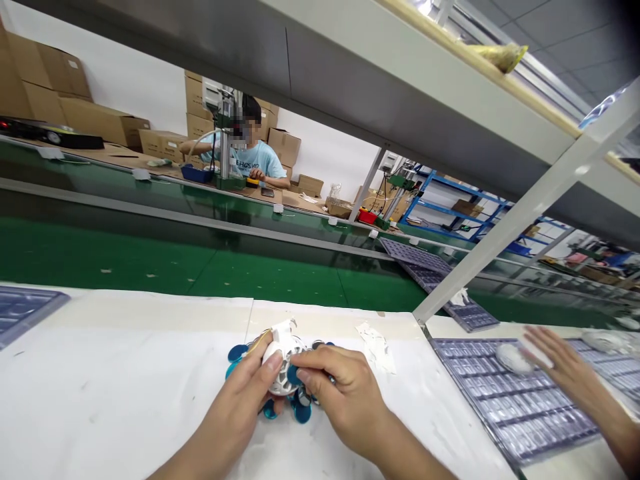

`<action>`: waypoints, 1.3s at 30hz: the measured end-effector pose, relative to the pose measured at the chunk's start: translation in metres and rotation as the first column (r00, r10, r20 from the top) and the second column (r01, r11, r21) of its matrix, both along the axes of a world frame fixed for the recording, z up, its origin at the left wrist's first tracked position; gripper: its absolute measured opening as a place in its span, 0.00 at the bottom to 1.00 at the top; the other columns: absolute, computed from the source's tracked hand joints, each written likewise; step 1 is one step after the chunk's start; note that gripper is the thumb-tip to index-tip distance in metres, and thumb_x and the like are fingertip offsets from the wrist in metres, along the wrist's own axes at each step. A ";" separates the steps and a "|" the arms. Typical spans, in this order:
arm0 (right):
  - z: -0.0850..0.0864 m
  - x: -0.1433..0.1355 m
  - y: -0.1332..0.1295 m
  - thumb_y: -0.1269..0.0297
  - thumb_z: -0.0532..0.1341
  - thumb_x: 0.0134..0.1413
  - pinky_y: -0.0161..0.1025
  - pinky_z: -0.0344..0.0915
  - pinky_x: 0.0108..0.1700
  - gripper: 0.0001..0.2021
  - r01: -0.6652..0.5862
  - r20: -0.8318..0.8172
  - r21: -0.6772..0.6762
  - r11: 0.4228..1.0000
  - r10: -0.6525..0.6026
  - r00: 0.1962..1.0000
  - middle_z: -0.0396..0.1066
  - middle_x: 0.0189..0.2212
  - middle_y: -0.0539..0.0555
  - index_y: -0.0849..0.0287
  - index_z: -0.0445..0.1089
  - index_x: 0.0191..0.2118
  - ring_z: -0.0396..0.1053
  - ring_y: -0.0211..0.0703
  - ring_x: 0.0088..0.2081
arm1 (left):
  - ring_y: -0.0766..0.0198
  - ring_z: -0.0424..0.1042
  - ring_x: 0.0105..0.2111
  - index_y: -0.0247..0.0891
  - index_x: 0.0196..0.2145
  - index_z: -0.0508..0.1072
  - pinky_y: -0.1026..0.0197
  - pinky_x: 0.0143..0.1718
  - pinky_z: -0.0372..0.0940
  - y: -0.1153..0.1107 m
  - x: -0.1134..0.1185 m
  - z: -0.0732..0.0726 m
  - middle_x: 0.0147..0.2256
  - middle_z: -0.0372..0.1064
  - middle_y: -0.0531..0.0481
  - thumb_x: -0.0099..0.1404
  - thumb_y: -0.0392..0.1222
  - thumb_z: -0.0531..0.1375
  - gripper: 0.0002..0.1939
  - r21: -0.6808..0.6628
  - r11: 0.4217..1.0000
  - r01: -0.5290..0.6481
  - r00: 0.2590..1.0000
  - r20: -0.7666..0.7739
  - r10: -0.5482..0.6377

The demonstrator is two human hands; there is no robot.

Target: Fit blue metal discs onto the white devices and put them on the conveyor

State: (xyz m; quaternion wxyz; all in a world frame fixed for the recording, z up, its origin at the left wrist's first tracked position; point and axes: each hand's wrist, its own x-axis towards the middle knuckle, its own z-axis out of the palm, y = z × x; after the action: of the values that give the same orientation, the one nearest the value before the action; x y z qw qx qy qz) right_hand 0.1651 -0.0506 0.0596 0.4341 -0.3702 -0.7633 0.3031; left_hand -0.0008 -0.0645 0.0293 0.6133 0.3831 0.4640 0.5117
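- Head cam's the only view, so going off that: two bare hands working over a white tabletop (150, 380), right in front of the wearer.
- Left hand (245, 383) is curled around a white part (284, 343), roundish with a slotted grille, thumb pressed on the front. Pretty snug hold, and the part's up just above the tabletop, tilted.
- Right hand (345, 390) is pinched nearly closed, thumb and index on a blue disc (294, 375) right up against the grille. Can't tell if it's seated or just touching.
- Bunch of other blue discs (302, 412) scattered under and around the white part, some half hidden by the fingers.
- Scrap of torn paper (376, 348) lying just past the right hand.
- Over on the right, somebody else's hand (560, 363), fingers spread and kinda blurry, by a white piece (513, 359) on a clear tray (520, 417). No idea if they're touching it.
- Another tray (27, 310) pokes in at the left edge.
- Beyond the tabletop there's a green belt (150, 260), and across it a person in a light blue tee (260, 160) sits behind a press (227, 140), with cardboard boxes (107, 123) about.
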 end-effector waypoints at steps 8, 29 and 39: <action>0.000 0.000 0.002 0.68 0.64 0.55 0.33 0.58 0.27 0.10 0.122 0.041 -0.281 0.952 -0.115 0.993 0.62 0.19 0.42 0.53 0.72 0.44 0.61 0.35 0.22 | 0.61 0.66 0.29 0.42 0.61 0.62 0.60 0.34 0.63 0.000 -0.006 0.006 0.29 0.69 0.53 0.62 0.61 0.60 0.35 0.058 0.990 0.132 0.987 -0.098 -0.126; -0.044 -0.031 -0.011 0.35 0.61 0.52 0.43 0.72 0.29 0.41 -0.364 -0.497 -0.482 0.797 0.093 0.863 0.69 0.36 0.54 0.51 0.54 0.65 0.69 0.43 0.25 | 0.65 0.63 0.22 0.42 0.61 0.59 0.64 0.21 0.57 -0.014 0.001 0.019 0.25 0.69 0.54 0.49 0.56 0.71 0.46 -0.092 0.993 0.067 0.962 0.270 -0.040; -0.005 0.018 0.016 0.46 0.54 0.65 0.41 0.72 0.36 0.28 -0.022 -0.307 -0.405 0.914 -0.114 0.945 0.69 0.48 0.60 0.55 0.57 0.64 0.73 0.48 0.43 | 0.70 0.61 0.17 0.47 0.46 0.71 0.68 0.16 0.60 0.021 -0.028 0.016 0.26 0.72 0.56 0.55 0.50 0.70 0.22 -0.060 0.997 -0.052 0.976 0.207 0.063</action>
State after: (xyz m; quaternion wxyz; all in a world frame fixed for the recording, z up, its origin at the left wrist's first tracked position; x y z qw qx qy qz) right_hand 0.1833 -0.0342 0.0542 0.4751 -0.4148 -0.5935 0.4999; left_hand -0.0289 -0.0435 0.0458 0.6537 0.2968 0.4217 0.5538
